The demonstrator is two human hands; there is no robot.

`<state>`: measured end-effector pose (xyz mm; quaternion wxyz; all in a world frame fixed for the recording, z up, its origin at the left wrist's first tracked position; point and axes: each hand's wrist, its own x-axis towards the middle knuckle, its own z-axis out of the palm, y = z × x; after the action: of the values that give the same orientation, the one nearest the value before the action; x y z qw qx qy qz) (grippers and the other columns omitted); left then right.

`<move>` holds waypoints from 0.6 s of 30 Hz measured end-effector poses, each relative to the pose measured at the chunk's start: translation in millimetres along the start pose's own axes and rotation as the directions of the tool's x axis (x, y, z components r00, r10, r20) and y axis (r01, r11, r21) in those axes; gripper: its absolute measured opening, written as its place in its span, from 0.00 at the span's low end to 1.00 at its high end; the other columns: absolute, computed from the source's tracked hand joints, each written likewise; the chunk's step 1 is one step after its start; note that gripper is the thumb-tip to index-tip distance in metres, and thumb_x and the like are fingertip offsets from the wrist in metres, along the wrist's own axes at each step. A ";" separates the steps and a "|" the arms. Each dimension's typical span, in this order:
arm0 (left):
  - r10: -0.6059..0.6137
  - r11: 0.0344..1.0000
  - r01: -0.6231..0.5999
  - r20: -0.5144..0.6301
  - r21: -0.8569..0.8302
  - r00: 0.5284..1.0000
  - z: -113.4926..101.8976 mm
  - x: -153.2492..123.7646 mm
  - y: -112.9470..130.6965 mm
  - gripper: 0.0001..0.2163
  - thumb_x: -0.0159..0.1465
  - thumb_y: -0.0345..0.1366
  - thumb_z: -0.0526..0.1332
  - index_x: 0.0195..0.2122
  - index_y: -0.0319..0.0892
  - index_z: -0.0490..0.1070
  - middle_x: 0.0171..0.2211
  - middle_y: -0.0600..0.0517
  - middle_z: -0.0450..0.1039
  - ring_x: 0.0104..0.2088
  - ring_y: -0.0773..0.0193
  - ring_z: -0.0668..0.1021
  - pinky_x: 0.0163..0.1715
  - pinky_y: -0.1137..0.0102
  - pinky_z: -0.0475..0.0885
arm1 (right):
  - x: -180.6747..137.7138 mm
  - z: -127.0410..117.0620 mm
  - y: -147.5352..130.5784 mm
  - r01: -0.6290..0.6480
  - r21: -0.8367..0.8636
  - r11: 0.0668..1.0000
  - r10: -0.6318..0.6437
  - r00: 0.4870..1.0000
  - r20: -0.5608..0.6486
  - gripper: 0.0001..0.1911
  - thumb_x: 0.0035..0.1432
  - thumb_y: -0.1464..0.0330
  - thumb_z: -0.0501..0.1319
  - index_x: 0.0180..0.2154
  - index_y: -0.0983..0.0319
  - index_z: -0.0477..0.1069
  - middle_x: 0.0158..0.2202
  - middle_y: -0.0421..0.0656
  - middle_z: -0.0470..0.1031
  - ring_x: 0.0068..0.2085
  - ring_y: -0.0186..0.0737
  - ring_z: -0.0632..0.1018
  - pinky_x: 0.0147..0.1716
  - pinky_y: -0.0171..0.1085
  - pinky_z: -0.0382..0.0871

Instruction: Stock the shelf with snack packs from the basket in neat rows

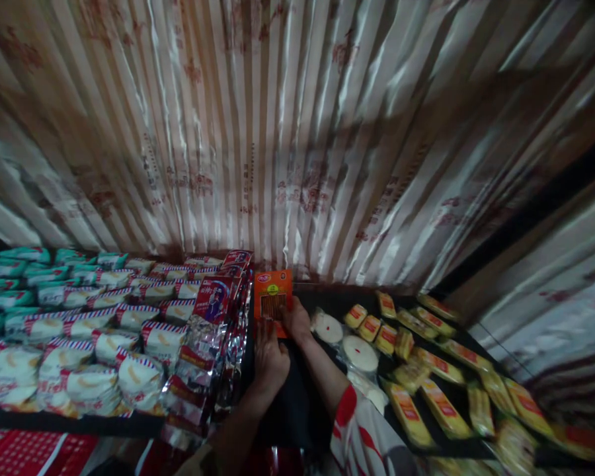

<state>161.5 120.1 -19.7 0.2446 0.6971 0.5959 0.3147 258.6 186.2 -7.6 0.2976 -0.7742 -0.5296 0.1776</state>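
Observation:
An orange snack packet (pixel 274 289) with a picture of brown sticks stands at the back of the dark shelf. My right hand (pixel 297 320) grips its lower right side. At the packet's bottom edge, my left hand (pixel 272 357) has its fingers closed on the packet; their tips are partly blurred. Just left of my hands is a stack of shiny dark red and silver packets (pixel 209 330). Round white wrapped cakes (pixel 359 353) lie to the right of my right forearm.
Rows of white bags with striped edges (pixel 92 390) fill the left side, with green-topped bags (pixel 10 284) beyond. Several yellow-wrapped cakes (pixel 443 406) spread over the right. A wrinkled printed sheet (pixel 287 132) hangs behind the shelf. A red crate (pixel 14 453) shows at lower left.

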 end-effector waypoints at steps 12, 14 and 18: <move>-0.012 0.988 0.006 0.041 0.157 0.999 6.0 4.0 -5.6 0.28 0.54 0.25 0.50 0.58 0.27 0.58 0.61 0.36 0.54 0.64 0.51 0.51 0.62 0.56 0.50 | 1.1 12.4 -0.8 0.063 -0.219 0.974 -0.086 0.991 -0.099 0.24 0.52 0.68 0.57 0.52 0.67 0.62 0.47 0.58 0.67 0.49 0.55 0.68 0.47 0.47 0.61; 0.032 0.990 -0.035 0.031 0.137 0.999 -0.4 -0.7 -2.0 0.29 0.52 0.24 0.51 0.58 0.27 0.56 0.62 0.37 0.53 0.64 0.51 0.48 0.62 0.56 0.50 | -9.4 7.0 -4.6 0.122 -0.157 0.980 -0.147 0.977 -0.156 0.23 0.52 0.69 0.57 0.52 0.65 0.63 0.51 0.56 0.65 0.52 0.53 0.66 0.49 0.48 0.59; 0.042 0.999 -0.042 -0.001 0.025 0.999 -20.9 -33.4 5.3 0.24 0.54 0.23 0.49 0.53 0.35 0.64 0.57 0.42 0.62 0.62 0.56 0.57 0.60 0.59 0.55 | -62.7 -8.0 -11.8 0.246 0.149 0.958 -0.196 0.938 -0.286 0.18 0.57 0.64 0.51 0.48 0.64 0.65 0.49 0.51 0.67 0.50 0.46 0.68 0.49 0.45 0.61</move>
<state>146.8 85.6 -6.6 0.2289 0.7123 0.5852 0.3128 231.2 129.0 3.6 0.4544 -0.6958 -0.5498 0.0842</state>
